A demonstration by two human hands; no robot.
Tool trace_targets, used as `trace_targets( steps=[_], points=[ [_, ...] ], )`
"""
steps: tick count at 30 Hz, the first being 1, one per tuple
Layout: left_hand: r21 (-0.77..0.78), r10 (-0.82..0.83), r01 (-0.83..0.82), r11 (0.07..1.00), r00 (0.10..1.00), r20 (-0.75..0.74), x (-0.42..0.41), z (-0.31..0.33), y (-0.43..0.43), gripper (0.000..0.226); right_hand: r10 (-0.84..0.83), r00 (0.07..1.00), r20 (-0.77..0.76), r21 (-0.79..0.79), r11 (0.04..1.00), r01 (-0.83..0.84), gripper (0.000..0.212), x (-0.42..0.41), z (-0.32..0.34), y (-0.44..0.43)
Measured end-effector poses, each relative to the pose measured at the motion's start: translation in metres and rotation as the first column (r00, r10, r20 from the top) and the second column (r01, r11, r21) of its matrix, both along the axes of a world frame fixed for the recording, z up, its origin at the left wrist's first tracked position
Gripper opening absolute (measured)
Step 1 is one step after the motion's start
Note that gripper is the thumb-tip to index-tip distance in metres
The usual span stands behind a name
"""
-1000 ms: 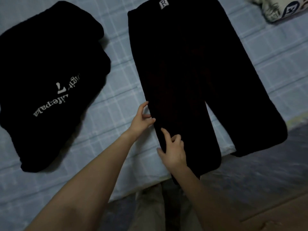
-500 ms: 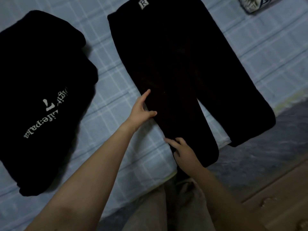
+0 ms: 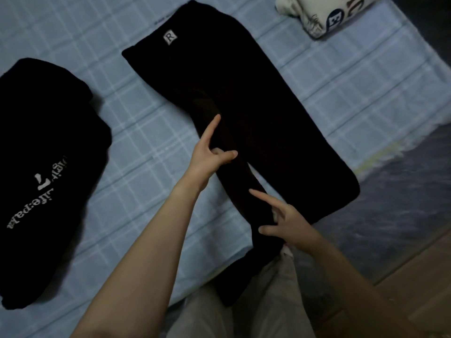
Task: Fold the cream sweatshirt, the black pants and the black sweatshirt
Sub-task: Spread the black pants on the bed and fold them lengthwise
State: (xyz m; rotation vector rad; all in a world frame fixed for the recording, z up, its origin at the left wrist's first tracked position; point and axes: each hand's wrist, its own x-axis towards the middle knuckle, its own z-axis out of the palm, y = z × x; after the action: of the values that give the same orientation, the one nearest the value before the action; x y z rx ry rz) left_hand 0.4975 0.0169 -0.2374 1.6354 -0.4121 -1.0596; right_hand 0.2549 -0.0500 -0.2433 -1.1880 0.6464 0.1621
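Black sweatshirt [image 3: 44,176], far left of the left hand [image 3: 207,157], bears white print, partly legible: "life:pa". Left hand pinches the near leg's edge of the black pants [image 3: 244,113]; right hand [image 3: 290,223] grips the same leg lower down, forefinger extended. Best to lift both together and lay leg on leg, edges matched. Waistband patch beyond reads "R". Cream sweatshirt [image 3: 327,13], far right, lettering cropped.

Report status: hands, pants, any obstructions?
Left hand and right hand pinching near leg of black pants. Pants flat, unfolded. Nothing in the way.
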Motion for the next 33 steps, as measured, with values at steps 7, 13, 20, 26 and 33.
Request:
trace_targets(
  steps=[7,13,20,26,33],
  points=[
    [-0.011,0.046,-0.045,0.999,0.997,0.066,-0.036,0.008,-0.113,0.089,-0.016,1.000,-0.006,0.046,0.999,0.016,0.077,-0.033,0.003,-0.112],
    [0.064,0.013,-0.021,0.998,0.992,0.127,-0.061,-0.055,-0.207,0.095,0.023,0.990,-0.142,-0.201,0.978,-0.051,0.080,-0.050,-0.044,-0.212],
    [0.212,-0.046,-0.021,0.977,0.950,0.309,-0.070,-0.097,-0.247,0.091,0.021,0.996,-0.084,-0.295,0.954,-0.045,0.076,-0.062,-0.080,-0.235],
    [0.224,-0.189,0.125,0.967,0.937,0.293,-0.073,-0.080,-0.240,0.085,-0.148,0.984,-0.101,-0.391,0.915,0.098,0.072,-0.069,-0.083,-0.224],
    [0.588,-0.520,-0.154,0.794,0.329,0.788,-0.073,-0.080,-0.149,0.054,-0.263,0.959,-0.102,-0.595,0.789,0.153,0.070,-0.075,-0.090,-0.219]
  ],
)
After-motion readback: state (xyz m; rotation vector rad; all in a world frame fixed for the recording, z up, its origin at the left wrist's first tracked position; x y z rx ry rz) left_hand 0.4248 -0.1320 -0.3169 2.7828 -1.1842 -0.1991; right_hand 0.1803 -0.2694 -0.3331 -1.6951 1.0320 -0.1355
